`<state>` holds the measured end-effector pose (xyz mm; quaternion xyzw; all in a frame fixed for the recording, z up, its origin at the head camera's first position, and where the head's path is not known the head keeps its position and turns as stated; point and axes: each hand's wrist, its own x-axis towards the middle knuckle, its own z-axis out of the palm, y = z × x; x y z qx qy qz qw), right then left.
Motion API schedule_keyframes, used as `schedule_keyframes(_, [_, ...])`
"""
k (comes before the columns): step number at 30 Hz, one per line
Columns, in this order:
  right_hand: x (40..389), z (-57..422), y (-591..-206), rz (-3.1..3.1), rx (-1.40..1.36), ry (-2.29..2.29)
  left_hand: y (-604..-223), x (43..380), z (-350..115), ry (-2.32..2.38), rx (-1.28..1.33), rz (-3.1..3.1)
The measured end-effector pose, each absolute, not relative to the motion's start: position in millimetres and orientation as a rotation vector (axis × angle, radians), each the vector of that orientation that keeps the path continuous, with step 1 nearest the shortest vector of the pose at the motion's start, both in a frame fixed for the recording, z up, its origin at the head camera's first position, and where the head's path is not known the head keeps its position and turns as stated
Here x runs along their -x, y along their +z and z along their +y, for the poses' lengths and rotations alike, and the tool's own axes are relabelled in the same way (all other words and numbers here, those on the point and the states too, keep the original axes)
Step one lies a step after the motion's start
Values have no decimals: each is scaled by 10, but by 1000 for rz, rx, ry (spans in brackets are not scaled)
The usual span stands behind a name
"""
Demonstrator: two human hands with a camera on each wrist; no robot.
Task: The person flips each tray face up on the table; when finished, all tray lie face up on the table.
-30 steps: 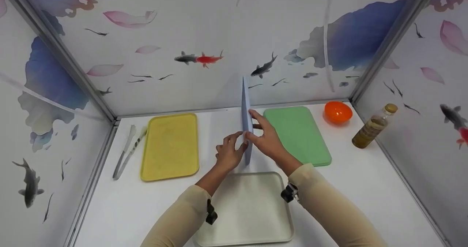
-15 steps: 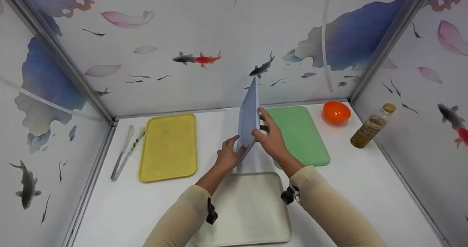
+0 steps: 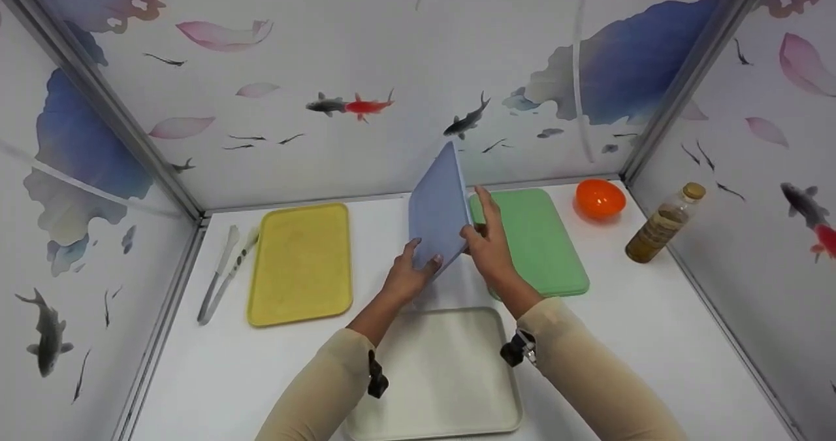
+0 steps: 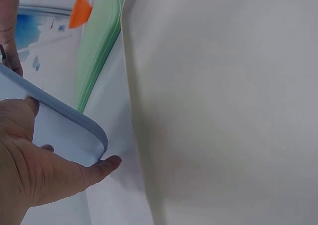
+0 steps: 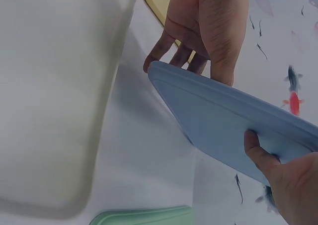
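Both hands hold a pale blue rectangular tray on a slant over the middle of the table, its flat face turned partly up and left. My left hand grips its lower left part, thumb on the face; the left wrist view shows this hand by a rounded corner. At the right edge, my right hand holds the tray with its thumb at the rim and index finger pointing up. A fingertip of it presses the other face in the right wrist view. An off-white tray lies below my hands.
On the left lie a yellow tray and metal tongs. A green tray lies right of my hands. Farther right stand an orange bowl and a bottle of oil. A printed wall closes the back.
The blue tray has turned from nearly edge-on to showing its broad face, leaning left. My left hand has shifted slightly left and down; the right has moved slightly right.
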<state>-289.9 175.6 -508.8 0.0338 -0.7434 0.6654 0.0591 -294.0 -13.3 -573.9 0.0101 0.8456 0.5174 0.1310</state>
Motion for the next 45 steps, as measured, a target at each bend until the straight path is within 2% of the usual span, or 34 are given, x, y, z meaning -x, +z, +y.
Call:
schedule_keyframes(7, [2900, 1758, -5106, -2245, -130, 2095, -6170, 3181, -236, 1406, 58, 2556])
schedule_keyframes(12, [2903, 1774, -5109, -2222, -152, 2151, -6022, 3111, -328, 1448, 172, 2518])
schedule_keyframes(20, [2900, 1812, -5128, -2274, -236, 2154, -5729, 2885, -496, 1565, 213, 2585])
schedule_keyframes(35, [2937, 1939, -5330, -2709, -572, 1571, -5696, 2834, -912, 1543, 60, 2761])
schedule_keyframes(45, [2925, 1876, -5528, -2872, -536, 1353, -5790, 2789, -1013, 1398, 26, 2710])
